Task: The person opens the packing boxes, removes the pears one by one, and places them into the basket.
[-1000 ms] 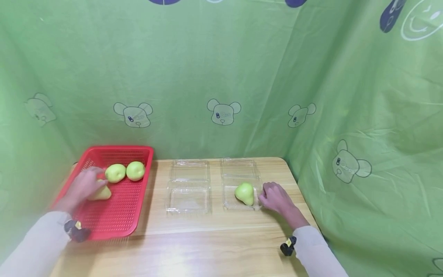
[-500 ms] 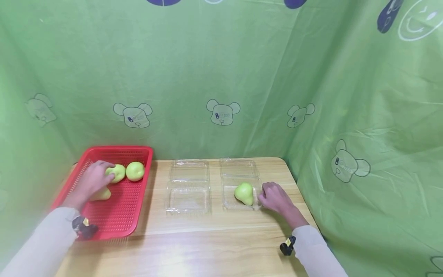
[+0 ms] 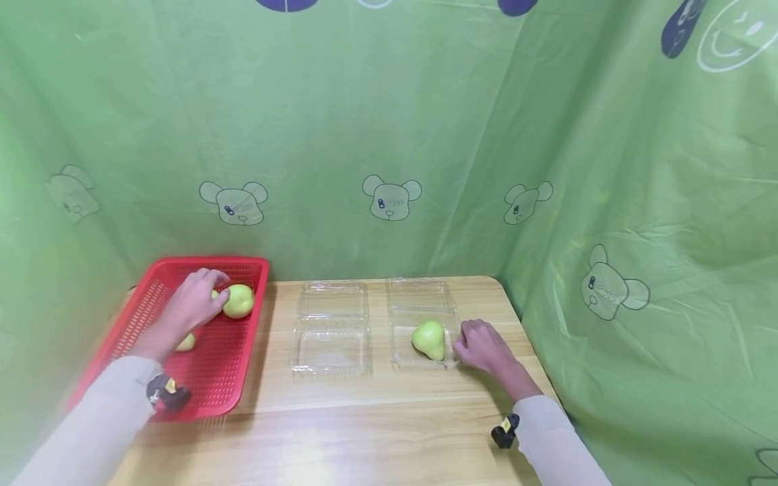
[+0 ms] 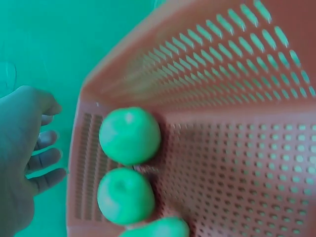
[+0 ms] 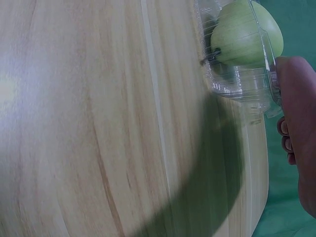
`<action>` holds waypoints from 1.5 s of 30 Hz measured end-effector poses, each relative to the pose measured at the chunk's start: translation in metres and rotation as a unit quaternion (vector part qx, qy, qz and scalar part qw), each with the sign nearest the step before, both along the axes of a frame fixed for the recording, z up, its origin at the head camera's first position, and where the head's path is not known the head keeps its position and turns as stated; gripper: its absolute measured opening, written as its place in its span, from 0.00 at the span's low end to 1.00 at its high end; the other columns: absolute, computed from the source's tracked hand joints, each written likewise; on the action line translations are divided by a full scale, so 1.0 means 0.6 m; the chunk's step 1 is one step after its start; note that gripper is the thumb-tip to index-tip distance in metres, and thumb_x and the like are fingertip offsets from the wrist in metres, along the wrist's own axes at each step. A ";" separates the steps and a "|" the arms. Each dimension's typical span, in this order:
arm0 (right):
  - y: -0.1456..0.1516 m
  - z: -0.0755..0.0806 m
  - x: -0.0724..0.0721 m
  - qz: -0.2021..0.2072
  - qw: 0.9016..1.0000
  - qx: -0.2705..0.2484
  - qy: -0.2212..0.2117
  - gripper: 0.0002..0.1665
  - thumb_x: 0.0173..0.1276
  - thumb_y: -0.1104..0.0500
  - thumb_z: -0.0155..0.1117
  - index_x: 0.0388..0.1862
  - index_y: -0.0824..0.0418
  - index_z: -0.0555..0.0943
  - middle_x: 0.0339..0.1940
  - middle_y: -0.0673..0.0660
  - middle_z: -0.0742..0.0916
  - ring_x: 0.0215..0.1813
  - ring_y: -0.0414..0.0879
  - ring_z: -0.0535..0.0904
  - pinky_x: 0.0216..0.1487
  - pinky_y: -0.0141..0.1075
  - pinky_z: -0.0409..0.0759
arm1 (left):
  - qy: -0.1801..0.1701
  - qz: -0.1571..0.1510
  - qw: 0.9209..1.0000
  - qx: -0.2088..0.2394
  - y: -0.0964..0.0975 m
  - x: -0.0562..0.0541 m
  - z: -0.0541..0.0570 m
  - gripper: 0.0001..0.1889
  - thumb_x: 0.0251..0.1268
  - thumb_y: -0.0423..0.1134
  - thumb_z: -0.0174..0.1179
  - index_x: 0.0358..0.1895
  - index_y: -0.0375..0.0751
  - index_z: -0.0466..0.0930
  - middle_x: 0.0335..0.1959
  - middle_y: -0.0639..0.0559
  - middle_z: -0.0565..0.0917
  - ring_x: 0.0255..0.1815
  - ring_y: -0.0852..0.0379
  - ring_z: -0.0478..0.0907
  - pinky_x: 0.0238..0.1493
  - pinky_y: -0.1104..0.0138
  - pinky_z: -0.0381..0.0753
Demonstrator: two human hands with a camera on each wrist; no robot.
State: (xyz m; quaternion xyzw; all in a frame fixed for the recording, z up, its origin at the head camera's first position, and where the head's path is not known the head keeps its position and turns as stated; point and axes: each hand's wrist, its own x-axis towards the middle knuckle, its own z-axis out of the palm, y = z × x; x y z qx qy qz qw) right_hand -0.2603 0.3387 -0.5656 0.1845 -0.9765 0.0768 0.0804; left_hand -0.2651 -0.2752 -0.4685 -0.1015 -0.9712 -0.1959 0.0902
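Note:
My left hand point(image 3: 193, 305) hovers over the red plastic basket point(image 3: 243, 368), fingers loosely bent with nothing between them. In the left wrist view it stands apart from two round green fruits point(image 4: 130, 136). A third, longer green fruit point(image 4: 160, 229) lies partly cut off at that view's bottom. From the head, the left hand overlaps the fruit beside the rightmost one point(image 3: 239, 301). At the right, my right hand point(image 3: 483, 345) pinches the side rim of a clear plastic clamshell box point(image 5: 239, 91), thumb on top and fingers curled below. Inside that box rests a green pear point(image 3: 429, 339).
A second clear clamshell box point(image 3: 331, 347) lies with its lid folded back, left of the one with the pear. Both are on a wooden table point(image 3: 365, 432). Green curtain point(image 3: 316, 135) closes off the back and sides.
My left hand has moved right and away from me across the basket, from the near fruit past the middle one toward the rightmost. The right hand and the pear have stayed put.

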 end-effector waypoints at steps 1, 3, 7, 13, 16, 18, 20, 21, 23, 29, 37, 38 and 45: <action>0.000 0.001 0.000 -0.001 1.000 -0.002 -0.002 0.11 0.62 0.57 0.62 0.23 0.55 0.71 0.22 0.50 0.75 0.28 0.45 0.69 0.30 0.37 0.74 | -0.004 0.000 1.000 -0.003 0.007 -0.001 0.004 0.18 0.71 0.38 0.57 0.57 0.30 0.78 0.57 0.28 0.79 0.62 0.28 0.74 0.63 0.34 0.76; 0.000 0.002 0.001 -0.005 1.000 -0.002 -0.008 0.11 0.62 0.57 0.61 0.23 0.55 0.72 0.22 0.51 0.75 0.28 0.45 0.69 0.30 0.37 0.74 | -0.012 -0.001 1.000 -0.012 0.022 -0.004 0.012 0.18 0.72 0.39 0.56 0.58 0.32 0.77 0.57 0.30 0.79 0.62 0.29 0.73 0.63 0.34 0.76; 0.002 0.003 0.002 -0.010 1.000 -0.002 -0.017 0.11 0.63 0.57 0.62 0.23 0.55 0.72 0.23 0.51 0.75 0.29 0.46 0.69 0.32 0.38 0.75 | -0.018 -0.003 1.000 -0.022 0.053 -0.008 0.026 0.18 0.74 0.41 0.54 0.59 0.33 0.76 0.56 0.34 0.79 0.62 0.33 0.73 0.60 0.38 0.80; 0.005 0.003 0.004 -0.017 1.000 -0.002 -0.022 0.10 0.63 0.56 0.62 0.25 0.56 0.73 0.24 0.51 0.76 0.30 0.46 0.70 0.32 0.38 0.77 | 0.008 -0.029 0.999 -0.029 0.102 -0.010 0.041 0.16 0.76 0.42 0.53 0.56 0.33 0.76 0.53 0.36 0.80 0.55 0.37 0.74 0.56 0.43 0.81; 0.004 0.002 0.004 -0.016 1.000 -0.005 -0.024 0.10 0.63 0.56 0.62 0.25 0.56 0.73 0.24 0.52 0.76 0.30 0.46 0.70 0.33 0.38 0.77 | 0.023 -0.042 0.998 -0.037 0.123 -0.009 0.048 0.16 0.77 0.43 0.52 0.55 0.33 0.76 0.51 0.37 0.80 0.52 0.39 0.74 0.54 0.44 0.81; 0.004 0.002 0.005 -0.015 1.000 -0.007 -0.026 0.10 0.63 0.56 0.61 0.25 0.56 0.73 0.24 0.51 0.76 0.30 0.45 0.70 0.33 0.37 0.76 | 0.028 -0.050 0.997 -0.044 0.137 -0.008 0.052 0.17 0.77 0.44 0.52 0.55 0.33 0.75 0.50 0.37 0.80 0.52 0.40 0.73 0.53 0.45 0.81; 0.004 0.002 0.006 -0.015 1.000 -0.009 -0.027 0.10 0.63 0.56 0.61 0.24 0.56 0.73 0.24 0.51 0.76 0.30 0.45 0.70 0.33 0.37 0.76 | 0.031 -0.060 0.996 -0.053 0.150 -0.006 0.054 0.18 0.77 0.44 0.52 0.56 0.33 0.75 0.51 0.37 0.80 0.53 0.40 0.74 0.53 0.47 0.81; 0.004 0.002 0.006 -0.015 1.000 -0.008 -0.026 0.10 0.63 0.56 0.61 0.24 0.56 0.73 0.24 0.51 0.76 0.30 0.45 0.70 0.33 0.37 0.76 | 0.032 -0.065 0.996 -0.058 0.157 -0.006 0.055 0.18 0.78 0.45 0.51 0.56 0.33 0.75 0.51 0.38 0.80 0.53 0.41 0.73 0.53 0.47 0.81; 0.005 0.003 0.008 -0.015 1.000 -0.008 -0.024 0.10 0.62 0.56 0.61 0.24 0.55 0.73 0.24 0.51 0.76 0.29 0.45 0.70 0.32 0.37 0.76 | 0.034 -0.076 0.995 -0.062 0.171 -0.005 0.055 0.19 0.78 0.46 0.51 0.56 0.33 0.75 0.51 0.38 0.80 0.53 0.41 0.73 0.53 0.49 0.81; 0.006 0.005 0.008 -0.016 0.999 -0.010 -0.027 0.09 0.62 0.57 0.60 0.24 0.55 0.72 0.23 0.51 0.75 0.29 0.45 0.69 0.32 0.36 0.75 | 0.043 -0.100 0.992 -0.058 0.212 0.001 0.054 0.20 0.77 0.48 0.51 0.56 0.33 0.76 0.50 0.39 0.80 0.53 0.41 0.74 0.53 0.49 0.82; 0.003 0.005 0.006 -0.018 0.999 -0.009 -0.036 0.10 0.63 0.56 0.61 0.24 0.55 0.72 0.24 0.51 0.75 0.29 0.45 0.69 0.32 0.35 0.75 | 0.057 -0.128 0.988 -0.059 0.261 0.005 0.048 0.21 0.77 0.50 0.52 0.57 0.34 0.76 0.50 0.41 0.81 0.52 0.43 0.75 0.53 0.53 0.83; 0.002 0.004 0.005 -0.018 0.999 -0.008 -0.037 0.10 0.63 0.56 0.61 0.24 0.55 0.72 0.24 0.51 0.76 0.29 0.45 0.69 0.32 0.35 0.75 | 0.058 -0.131 0.988 -0.059 0.266 0.006 0.046 0.21 0.77 0.50 0.52 0.57 0.35 0.76 0.50 0.41 0.81 0.52 0.43 0.75 0.53 0.53 0.83; 0.002 0.000 0.004 -0.013 1.000 -0.009 -0.024 0.10 0.62 0.56 0.60 0.24 0.55 0.72 0.23 0.51 0.75 0.29 0.45 0.69 0.32 0.35 0.75 | 0.053 -0.149 0.986 -0.057 0.308 0.009 0.034 0.21 0.78 0.50 0.53 0.59 0.36 0.76 0.53 0.41 0.81 0.55 0.45 0.76 0.57 0.55 0.84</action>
